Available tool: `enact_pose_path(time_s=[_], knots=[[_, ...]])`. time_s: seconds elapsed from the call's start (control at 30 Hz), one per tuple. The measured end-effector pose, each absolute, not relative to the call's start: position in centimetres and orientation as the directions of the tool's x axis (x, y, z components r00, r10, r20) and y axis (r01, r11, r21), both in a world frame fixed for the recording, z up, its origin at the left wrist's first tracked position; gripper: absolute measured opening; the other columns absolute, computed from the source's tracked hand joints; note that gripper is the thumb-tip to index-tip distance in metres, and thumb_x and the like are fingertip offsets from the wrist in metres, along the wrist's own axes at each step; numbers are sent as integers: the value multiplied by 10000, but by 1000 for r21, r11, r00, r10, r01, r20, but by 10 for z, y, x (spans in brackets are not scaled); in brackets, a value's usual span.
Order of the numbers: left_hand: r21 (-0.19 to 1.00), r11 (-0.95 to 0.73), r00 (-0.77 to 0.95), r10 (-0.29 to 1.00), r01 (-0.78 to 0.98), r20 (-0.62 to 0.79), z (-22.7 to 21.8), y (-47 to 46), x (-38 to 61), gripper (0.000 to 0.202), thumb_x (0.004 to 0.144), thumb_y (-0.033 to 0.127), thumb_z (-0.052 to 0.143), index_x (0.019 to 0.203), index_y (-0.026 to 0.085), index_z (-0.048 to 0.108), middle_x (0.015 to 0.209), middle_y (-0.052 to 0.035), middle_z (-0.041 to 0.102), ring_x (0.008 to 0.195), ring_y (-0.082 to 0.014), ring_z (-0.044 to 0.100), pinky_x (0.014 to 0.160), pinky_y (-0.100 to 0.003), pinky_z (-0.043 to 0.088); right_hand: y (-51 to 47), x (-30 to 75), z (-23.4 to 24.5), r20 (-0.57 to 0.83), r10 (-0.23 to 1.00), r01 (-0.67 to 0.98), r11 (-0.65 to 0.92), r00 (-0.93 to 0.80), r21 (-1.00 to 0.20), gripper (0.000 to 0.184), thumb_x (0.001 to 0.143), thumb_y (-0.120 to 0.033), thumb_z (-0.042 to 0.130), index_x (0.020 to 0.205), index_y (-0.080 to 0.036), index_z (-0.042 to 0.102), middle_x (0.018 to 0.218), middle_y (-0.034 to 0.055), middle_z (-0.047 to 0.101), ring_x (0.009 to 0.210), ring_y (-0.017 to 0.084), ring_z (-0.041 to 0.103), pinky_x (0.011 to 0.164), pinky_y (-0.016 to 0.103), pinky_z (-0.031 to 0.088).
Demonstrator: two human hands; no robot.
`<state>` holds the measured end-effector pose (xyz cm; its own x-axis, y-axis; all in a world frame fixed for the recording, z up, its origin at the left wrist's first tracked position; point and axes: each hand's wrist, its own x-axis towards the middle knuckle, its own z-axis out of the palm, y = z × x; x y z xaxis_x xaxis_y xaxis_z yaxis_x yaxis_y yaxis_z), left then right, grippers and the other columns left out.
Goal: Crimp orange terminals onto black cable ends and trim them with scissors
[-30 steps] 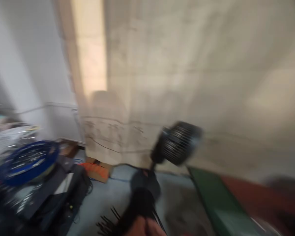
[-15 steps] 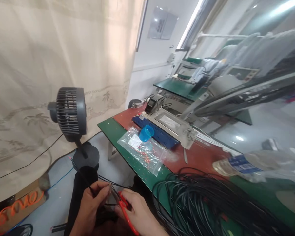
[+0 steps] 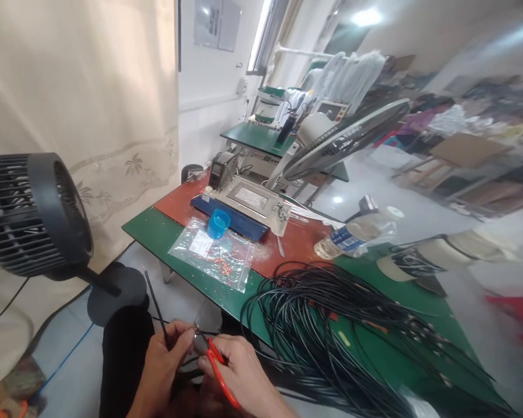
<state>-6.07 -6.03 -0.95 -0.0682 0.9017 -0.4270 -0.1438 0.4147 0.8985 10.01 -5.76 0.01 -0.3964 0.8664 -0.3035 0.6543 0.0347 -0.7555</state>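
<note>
My left hand (image 3: 163, 363) pinches a thin black cable (image 3: 154, 303) whose free end sticks up to the left. My right hand (image 3: 239, 374) is closed on a red-handled cutting tool (image 3: 220, 374), its metal tip at the cable between my two hands. Both hands sit low over my lap, in front of the green table edge (image 3: 192, 273). A big loose coil of black cables (image 3: 322, 325) lies on the table just right of my hands.
A black desk fan (image 3: 30, 212) stands on the floor at left, before a beige curtain. On the table lie a clear plastic bag of small red parts (image 3: 213, 258), a blue cup (image 3: 218, 223), a blue-and-metal machine (image 3: 244, 203), a water bottle (image 3: 353, 235) and tape rolls (image 3: 418, 258).
The view has swung right from a blurred look at the curtain and fan to the worktable. My hands stay together on the cable and the red tool.
</note>
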Motion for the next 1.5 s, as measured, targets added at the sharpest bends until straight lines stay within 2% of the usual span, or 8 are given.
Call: enact_pose_path(time_s=[0.13,0.3,0.57,0.73,0.83,1.07,1.23,1.5], knots=[[867,449,-38,883,-215,-467,-14,-54,-45,290,685,436,659,622,163,583,476,70,403,444,-70,296,428,-210,252,-53,111,3,-314,874,702,42,-370,-711,251,773,-299,580,615,-182,423,670,-32,497,629,103,444,570,191,285],[840,473,5,872,-265,-489,-18,-50,-29,261,720,420,632,658,179,554,489,58,465,448,-72,334,440,-208,268,-47,124,4,-272,901,736,73,-338,-673,226,749,-325,615,658,-193,456,698,-28,507,660,118,457,581,199,281],[930,359,25,933,-79,-358,-3,-38,-11,218,773,395,581,693,192,569,523,55,475,510,-93,388,490,-222,316,-41,152,9,-195,914,632,81,-355,-771,375,827,-379,549,574,-177,360,595,-44,443,549,80,376,508,214,203],[939,339,104,938,-59,-332,6,-28,8,227,746,409,607,716,184,584,499,53,478,494,-96,401,490,-226,324,-38,170,9,-167,932,586,57,-321,-808,453,840,-426,523,525,-168,323,522,-51,353,491,66,310,466,217,168],[920,379,131,922,-99,-365,7,-25,19,252,730,428,618,718,179,580,464,58,465,440,-76,340,439,-217,255,-34,174,9,-172,942,563,21,-288,-826,475,834,-442,524,508,-166,315,499,-57,302,482,66,281,454,215,157],[850,435,91,899,-296,-428,12,-26,18,238,770,414,575,696,190,544,526,54,469,453,-60,274,434,-185,222,-30,171,18,-57,979,660,87,-193,-746,226,759,-270,613,645,-180,439,684,-42,494,631,97,403,550,200,234],[840,420,41,900,-344,-433,13,-30,6,204,769,404,576,719,207,557,548,55,472,460,-70,276,436,-189,254,-36,164,17,-97,953,672,129,-289,-729,251,776,-351,605,658,-191,453,688,-47,509,613,95,409,542,204,233],[867,411,62,910,-282,-411,8,-35,3,207,753,402,601,723,205,548,535,45,495,457,-68,323,443,-198,265,-34,159,13,-98,937,608,134,-334,-783,324,816,-339,542,577,-174,398,601,-39,464,546,79,373,506,214,205]])
